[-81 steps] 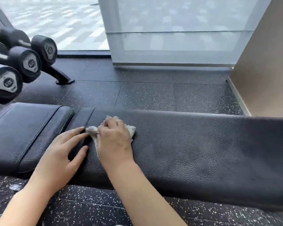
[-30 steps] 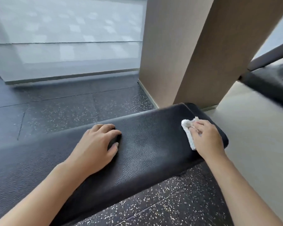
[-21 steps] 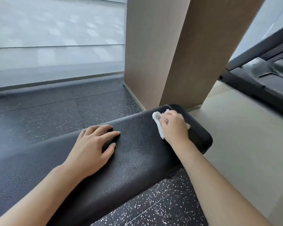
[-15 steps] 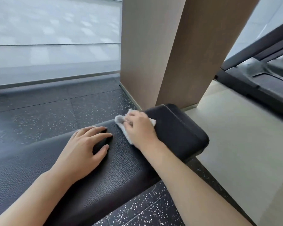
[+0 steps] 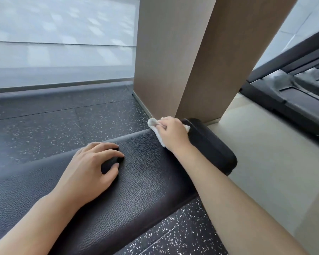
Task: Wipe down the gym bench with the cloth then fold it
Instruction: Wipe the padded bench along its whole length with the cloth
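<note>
So the black padded gym bench (image 5: 145, 181) runs from the near left up toward the far right, textured leather-look top, rounded end sitting over on the right. The right hand (image 5: 173, 134) is up at the far edge of the pad near that end, fingers curled down over a small white cloth (image 5: 152, 124) and pressing it onto the surface. The cloth is scrunched up under the palm, with a lump poking out on the far left of the knuckles, a strip showing along the left side of the hand, and a little corner peeking out on the right. The left hand (image 5: 92, 172) is empty, just resting palm down on the middle of the pad, fingers loosely spread and bent a bit, thumb tucked toward the near side, well apart from the cloth. Both forearms are bare and come in from the near edge. Under and behind the bench there's dark speckled rubber flooring (image 5: 53, 126), which gives way to a pale smooth floor (image 5: 274, 162) on the right. A tan column (image 5: 182, 61) stands right behind the far end of the bench, frosted glass panels (image 5: 63, 43) stretch along the far left, and some dark equipment (image 5: 293, 94) sits at the far right, can't really tell what it is.
</note>
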Demonstrator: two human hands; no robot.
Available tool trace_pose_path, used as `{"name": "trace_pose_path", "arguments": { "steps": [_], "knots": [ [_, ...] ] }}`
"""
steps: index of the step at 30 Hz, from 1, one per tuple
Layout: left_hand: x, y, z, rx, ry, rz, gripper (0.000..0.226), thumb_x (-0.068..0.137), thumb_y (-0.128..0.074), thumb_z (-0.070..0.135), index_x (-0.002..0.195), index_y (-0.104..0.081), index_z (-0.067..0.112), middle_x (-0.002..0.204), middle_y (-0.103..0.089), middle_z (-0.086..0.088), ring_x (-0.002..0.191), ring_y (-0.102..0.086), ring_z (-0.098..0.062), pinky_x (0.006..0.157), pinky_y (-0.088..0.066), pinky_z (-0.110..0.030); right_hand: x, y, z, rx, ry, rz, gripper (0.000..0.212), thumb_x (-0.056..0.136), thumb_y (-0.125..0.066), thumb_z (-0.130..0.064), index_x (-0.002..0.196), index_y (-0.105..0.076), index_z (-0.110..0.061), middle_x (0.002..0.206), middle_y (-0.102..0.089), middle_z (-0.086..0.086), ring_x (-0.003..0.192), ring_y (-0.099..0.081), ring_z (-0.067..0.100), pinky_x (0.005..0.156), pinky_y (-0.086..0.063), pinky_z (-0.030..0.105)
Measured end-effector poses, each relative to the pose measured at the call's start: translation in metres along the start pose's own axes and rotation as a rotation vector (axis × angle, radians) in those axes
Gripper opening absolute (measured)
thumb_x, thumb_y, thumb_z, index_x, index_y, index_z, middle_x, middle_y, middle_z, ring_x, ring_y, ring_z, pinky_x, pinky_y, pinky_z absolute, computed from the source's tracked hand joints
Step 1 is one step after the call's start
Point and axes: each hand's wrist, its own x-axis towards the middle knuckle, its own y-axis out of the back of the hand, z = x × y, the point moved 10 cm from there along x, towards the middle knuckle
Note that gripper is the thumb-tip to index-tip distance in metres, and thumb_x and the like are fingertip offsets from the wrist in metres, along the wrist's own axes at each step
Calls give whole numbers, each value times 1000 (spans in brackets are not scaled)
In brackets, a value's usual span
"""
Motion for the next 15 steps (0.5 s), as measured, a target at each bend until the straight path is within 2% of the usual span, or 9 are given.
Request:
{"name": "trace_pose_path", "arguments": {
  "steps": [4, 6, 7, 9, 12, 15],
  "knots": [
    [0, 0, -3, -3, -7, -7, 32, 83, -60, 40, 110, -77, 38, 126, -66, 23, 121, -57, -11, 106, -48, -47, -69, -22, -63, 124, 298, -87, 23, 99, -62, -24, 116, -76, -19, 129, -65, -6, 120, -53, 16, 108, -34, 25],
    [-2, -1, -3, -2, -13, -10, 35, 84, -57, 43, 111, -77, 37, 127, -66, 22, 123, -57, -11, 108, -47, -46, -103, -9, -53, 161, 402, -118, 22, 97, -64, -25, 115, -76, -23, 127, -64, -14, 118, -53, 10, 108, -32, 15],
    [-2, -2, -3, -3, -15, -11, 35, 84, -56, 44, 111, -77, 36, 128, -66, 21, 123, -57, -11, 109, -47, -46, -108, 2, -38, 161, 404, -112, 22, 97, -65, -26, 116, -76, -25, 128, -65, -17, 120, -54, 8, 109, -33, 15],
    [-2, -3, -2, -4, -13, -12, 33, 84, -59, 41, 111, -77, 35, 128, -66, 20, 124, -56, -11, 110, -45, -44, -94, 31, 11, 114, 301, -34, 20, 97, -68, -25, 115, -77, -26, 128, -67, -17, 121, -57, 10, 110, -41, 26],
    [-1, -3, -3, -6, -4, -5, 32, 84, -60, 42, 109, -77, 36, 127, -66, 20, 124, -57, -13, 109, -46, -46, -54, 65, 84, 52, 22, 81, 20, 98, -68, -23, 115, -78, -21, 126, -69, -8, 120, -60, 21, 104, -47, 41],
    [1, 0, 1, 2, -3, 19, 37, 83, -52, 51, 104, -77, 36, 121, -67, 21, 119, -59, -16, 104, -48, -50, -40, 61, 91, -59, -117, 119, 25, 101, -60, -23, 119, -75, -14, 131, -66, -2, 124, -56, 27, 105, -44, 42]
  ]
}}
